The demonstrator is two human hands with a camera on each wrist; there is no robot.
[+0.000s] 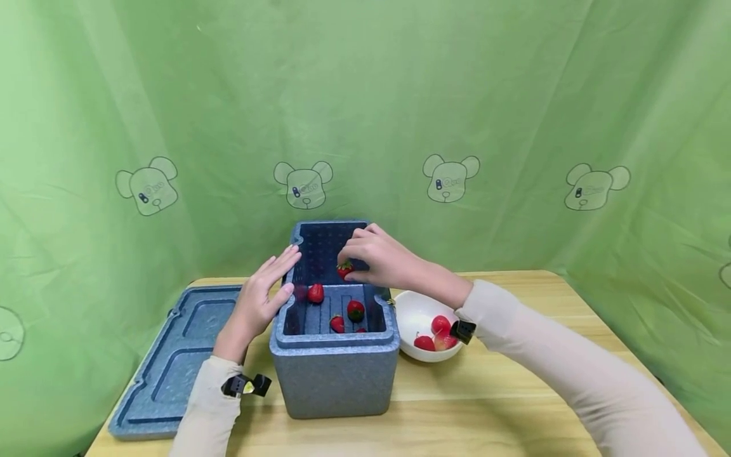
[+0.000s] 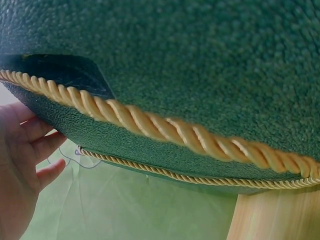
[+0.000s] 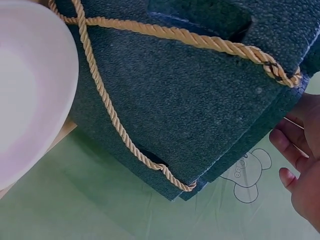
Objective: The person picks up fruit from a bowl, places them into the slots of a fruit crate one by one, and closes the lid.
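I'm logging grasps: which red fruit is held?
The strawberry pinched in the right grip; the other visible red fruits lie inside the blue box or the white bowl.

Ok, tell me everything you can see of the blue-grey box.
The blue-grey box looks like speckled foam, upright and open on the table. It has a stepped rim, a grooved floor and twisted golden rope along its outer sides. Strawberries lie inside. The left hand touches its left rim; whether the white bowl at its right touches it is unclear.
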